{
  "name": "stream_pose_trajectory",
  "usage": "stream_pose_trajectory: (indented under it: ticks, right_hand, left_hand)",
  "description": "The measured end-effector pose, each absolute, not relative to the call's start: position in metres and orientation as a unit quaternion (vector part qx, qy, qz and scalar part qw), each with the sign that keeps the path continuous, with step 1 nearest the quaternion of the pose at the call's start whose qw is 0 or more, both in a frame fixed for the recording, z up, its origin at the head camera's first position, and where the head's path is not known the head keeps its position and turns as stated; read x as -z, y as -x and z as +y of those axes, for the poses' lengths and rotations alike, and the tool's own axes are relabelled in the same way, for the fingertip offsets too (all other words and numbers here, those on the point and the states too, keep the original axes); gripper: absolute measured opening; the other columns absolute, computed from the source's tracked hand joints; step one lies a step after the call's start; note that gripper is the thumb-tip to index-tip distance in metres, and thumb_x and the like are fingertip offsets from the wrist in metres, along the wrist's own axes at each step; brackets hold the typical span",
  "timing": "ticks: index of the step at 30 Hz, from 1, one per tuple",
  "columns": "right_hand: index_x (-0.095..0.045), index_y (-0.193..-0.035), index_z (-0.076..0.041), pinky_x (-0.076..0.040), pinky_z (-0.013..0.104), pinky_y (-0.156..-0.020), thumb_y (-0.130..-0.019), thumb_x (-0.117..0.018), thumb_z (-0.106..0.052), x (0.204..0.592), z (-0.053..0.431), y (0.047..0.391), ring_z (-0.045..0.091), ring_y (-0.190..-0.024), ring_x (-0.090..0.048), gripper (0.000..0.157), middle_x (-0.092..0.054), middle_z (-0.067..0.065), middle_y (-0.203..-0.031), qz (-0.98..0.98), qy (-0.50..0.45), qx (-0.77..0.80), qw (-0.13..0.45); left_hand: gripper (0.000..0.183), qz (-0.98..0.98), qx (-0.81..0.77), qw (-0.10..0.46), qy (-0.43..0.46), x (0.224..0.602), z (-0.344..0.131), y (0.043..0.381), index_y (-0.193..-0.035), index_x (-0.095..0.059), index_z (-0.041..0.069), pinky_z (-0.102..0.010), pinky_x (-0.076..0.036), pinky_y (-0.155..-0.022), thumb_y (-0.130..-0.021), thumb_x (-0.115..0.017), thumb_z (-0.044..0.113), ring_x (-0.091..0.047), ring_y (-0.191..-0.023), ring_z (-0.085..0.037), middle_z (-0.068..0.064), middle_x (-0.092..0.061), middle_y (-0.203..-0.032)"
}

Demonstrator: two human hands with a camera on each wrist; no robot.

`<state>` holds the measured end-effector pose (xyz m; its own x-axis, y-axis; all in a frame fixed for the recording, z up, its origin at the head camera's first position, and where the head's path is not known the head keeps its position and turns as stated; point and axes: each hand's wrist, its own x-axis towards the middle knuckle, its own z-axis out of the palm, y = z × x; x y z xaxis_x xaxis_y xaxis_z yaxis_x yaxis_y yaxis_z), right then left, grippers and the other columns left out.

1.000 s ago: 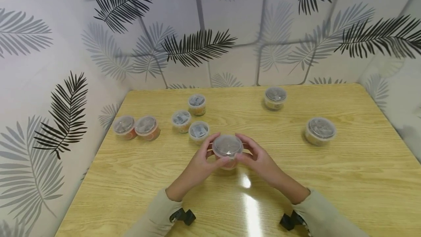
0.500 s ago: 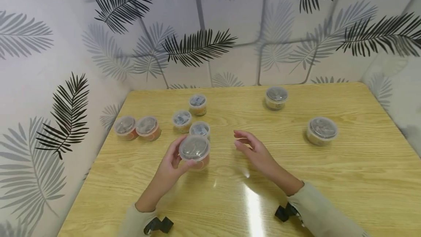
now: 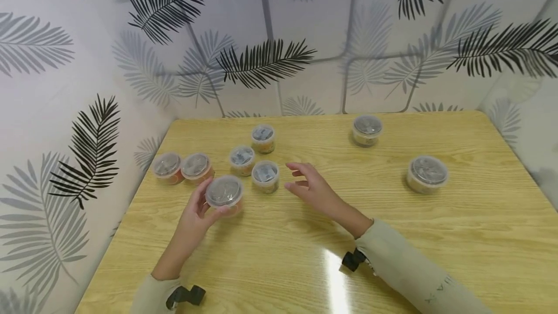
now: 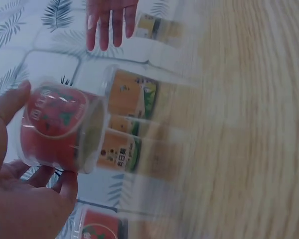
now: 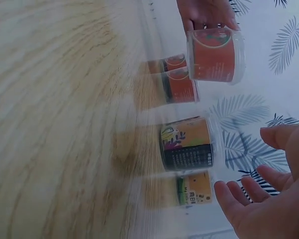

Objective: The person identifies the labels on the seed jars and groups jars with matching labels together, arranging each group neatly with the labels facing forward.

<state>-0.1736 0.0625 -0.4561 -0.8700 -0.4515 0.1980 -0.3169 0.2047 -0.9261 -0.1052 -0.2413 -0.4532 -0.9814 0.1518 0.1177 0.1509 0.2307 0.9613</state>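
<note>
1. Red tub point(image 3: 225, 198): it is up in the air, on the 9 o'clock side of the table point(image 3: 279, 260). Its lid point(image 3: 224, 190) is on top.
2. The left hand point(image 3: 194, 217) holds the tub from its 8 o'clock side. The fingers and thumb are bent around it.
3. The right hand point(image 3: 313, 188) is over at 3 o'clock from the red tub. Its fingers are a little bent, with a wide gap to the thumb.
4. The near orange tub point(image 3: 265, 178) sits at 2 o'clock, between the two hands. The right hand is just beside it.
5. The middle orange tub point(image 3: 242, 160) and the back orange tub point(image 3: 263, 138) are both at 1 o'clock.
6. The second red tub point(image 3: 197, 168) and the third red tub point(image 3: 167, 167) are at 10 o'clock, side by side. I can't tell if they touch.
7. Well away, the back tub point(image 3: 367, 130) is at 2 o'clock and the side tub point(image 3: 427, 174) is at 3 o'clock.
8. The wall point(image 3: 314, 23), with leaves on it, is at 12 o'clock.
9. A sleeve point(image 3: 410, 263) comes in from 4 o'clock.
</note>
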Motion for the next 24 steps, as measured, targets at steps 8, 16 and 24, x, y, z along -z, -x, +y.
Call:
stream_pose_trajectory:
  ticks: [8,16,24]
  right_hand:
    - [-0.039,-0.139,-0.003,-0.040,0.044,-0.096,-0.092,-0.060,-0.020,0.460,0.034,0.183,0.030,-0.122,-0.037,0.054,-0.036,0.012,-0.136,0.801,0.282,0.525,0.059]
    - [-0.036,-0.143,-0.010,-0.029,0.052,-0.102,-0.092,-0.057,-0.036,0.467,0.016,0.186,0.029,-0.134,-0.018,0.061,-0.025,0.013,-0.147,0.843,0.272,0.461,0.049]
    - [-0.036,-0.143,-0.011,-0.031,0.049,-0.102,-0.091,-0.058,-0.040,0.471,0.014,0.188,0.028,-0.133,-0.021,0.063,-0.023,0.012,-0.148,0.844,0.264,0.465,0.044]
  left_hand:
    - [0.081,0.811,-0.580,0.013,-0.078,0.467,-0.253,0.120,-0.148,-0.020,0.015,-0.043,-0.019,-0.109,-0.084,-0.070,0.015,-0.024,-0.135,-0.027,-0.009,-0.023,-0.149]
    - [0.080,0.789,-0.608,0.031,-0.085,0.457,-0.247,0.128,-0.147,-0.013,0.001,-0.050,-0.018,-0.108,-0.087,-0.065,0.005,-0.021,-0.136,-0.035,-0.020,-0.018,-0.150]
    - [0.083,0.798,-0.594,0.018,-0.097,0.459,-0.248,0.139,-0.149,-0.006,0.004,-0.048,-0.028,-0.104,-0.088,-0.062,0.004,-0.025,-0.132,-0.040,-0.025,-0.014,-0.149]
